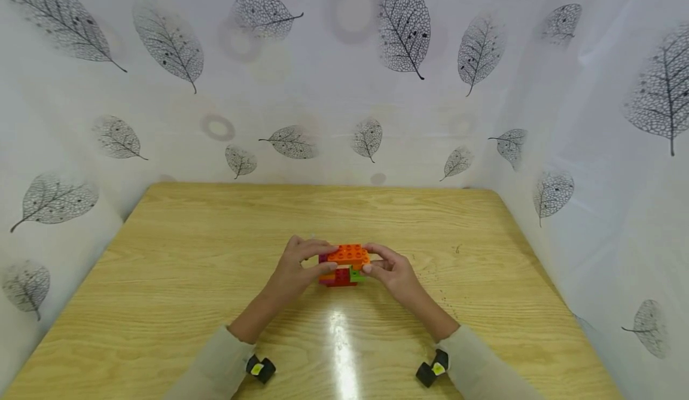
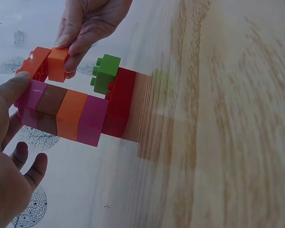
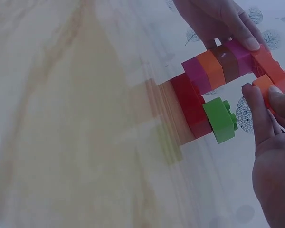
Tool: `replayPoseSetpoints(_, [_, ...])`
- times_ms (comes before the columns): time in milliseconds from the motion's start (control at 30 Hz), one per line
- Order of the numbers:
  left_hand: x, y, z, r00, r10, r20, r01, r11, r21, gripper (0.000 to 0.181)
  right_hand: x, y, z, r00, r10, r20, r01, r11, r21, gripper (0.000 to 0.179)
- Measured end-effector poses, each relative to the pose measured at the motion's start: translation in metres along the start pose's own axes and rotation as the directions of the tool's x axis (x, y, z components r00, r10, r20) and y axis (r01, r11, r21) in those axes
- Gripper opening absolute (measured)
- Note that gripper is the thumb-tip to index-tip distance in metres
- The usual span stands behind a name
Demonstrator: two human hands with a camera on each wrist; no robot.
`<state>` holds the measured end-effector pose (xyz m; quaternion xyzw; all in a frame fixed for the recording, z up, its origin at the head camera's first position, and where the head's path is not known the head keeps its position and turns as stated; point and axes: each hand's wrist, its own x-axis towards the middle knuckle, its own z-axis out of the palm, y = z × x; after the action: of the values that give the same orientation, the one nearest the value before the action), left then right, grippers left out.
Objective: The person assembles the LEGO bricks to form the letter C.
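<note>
A red toy brick [image 2: 120,102] lies on the wooden table. On one end stands a column of several bricks, with an orange brick [image 2: 72,115] and a brown brick [image 2: 51,109] between purple ones. A green brick [image 2: 107,74] sits on the red brick's other end. Across the column's top, a long orange-red brick [image 1: 350,253] reaches out over the gap. My left hand [image 1: 293,268] pinches this long brick at its column end, thumb in front. My right hand [image 1: 395,273] pinches a small orange brick [image 3: 263,85] at its free end, above and apart from the green brick.
The wooden table [image 1: 215,220] extends around the bricks on all sides. A pale cloth with leaf prints [image 1: 323,89] hangs behind it and along both sides. Dark wrist devices are strapped over both sleeves.
</note>
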<state>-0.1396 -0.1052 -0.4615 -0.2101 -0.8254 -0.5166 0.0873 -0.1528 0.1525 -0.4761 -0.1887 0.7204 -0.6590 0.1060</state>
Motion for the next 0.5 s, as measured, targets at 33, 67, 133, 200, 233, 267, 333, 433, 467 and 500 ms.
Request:
replayPoseSetpoints(33, [0.0, -0.0001, 0.0001, 1.0, -0.005, 0.001, 0.005, 1.0, -0.003, 0.033, 0.0001, 0.0002, -0.0003, 1.0, -0.01, 0.014, 0.01, 1.0, 0.006, 0.051])
replayPoseSetpoints(67, [0.0002, -0.0004, 0.0003, 1.0, -0.009, 0.002, 0.009, 1.0, -0.003, 0.032, 0.0001, 0.0005, -0.0005, 0.999, -0.021, 0.027, 0.021, 1.0, 0.012, 0.051])
replayPoseSetpoints(133, [0.0005, -0.001, 0.0005, 1.0, -0.012, 0.005, 0.012, 1.0, -0.004, 0.032, 0.0001, 0.0006, -0.001, 0.998, -0.039, 0.051, 0.037, 0.999, 0.032, 0.052])
replayPoseSetpoints(200, [0.001, -0.0017, 0.0007, 1.0, -0.017, 0.007, 0.017, 1.0, -0.001, 0.032, 0.0001, 0.0008, -0.0014, 0.997, -0.042, 0.064, 0.039, 0.998, 0.051, 0.053])
replayPoseSetpoints(233, [0.0012, -0.0021, 0.0008, 1.0, -0.018, 0.008, 0.018, 1.0, 0.002, 0.032, 0.0001, 0.0008, -0.0015, 0.997, -0.039, 0.068, 0.034, 0.997, 0.065, 0.054])
replayPoseSetpoints(267, [0.0015, -0.0023, 0.0008, 1.0, -0.02, 0.009, 0.02, 1.0, 0.003, 0.032, 0.0001, 0.0009, -0.0016, 0.997, -0.037, 0.072, 0.032, 0.996, 0.08, 0.055])
replayPoseSetpoints(333, [0.0015, -0.0023, 0.0008, 1.0, -0.028, 0.013, 0.028, 1.0, 0.003, 0.032, 0.0002, 0.0011, -0.0017, 0.997, -0.023, 0.076, 0.015, 0.993, 0.113, 0.056])
replayPoseSetpoints(433, [0.001, -0.0014, 0.0008, 0.999, -0.04, 0.021, 0.04, 0.999, -0.002, 0.032, 0.0003, 0.0019, -0.0014, 0.997, -0.004, 0.083, -0.008, 0.99, 0.144, 0.056])
replayPoseSetpoints(467, [0.0009, -0.001, 0.0008, 0.999, -0.044, 0.023, 0.044, 0.999, -0.004, 0.032, 0.0002, 0.0022, -0.0014, 0.996, 0.0, 0.084, -0.013, 0.989, 0.149, 0.056])
replayPoseSetpoints(500, [0.0006, -0.0005, 0.0008, 0.999, -0.047, 0.025, 0.047, 0.999, -0.009, 0.032, 0.0002, 0.0025, -0.0013, 0.996, 0.006, 0.084, -0.019, 0.988, 0.155, 0.055])
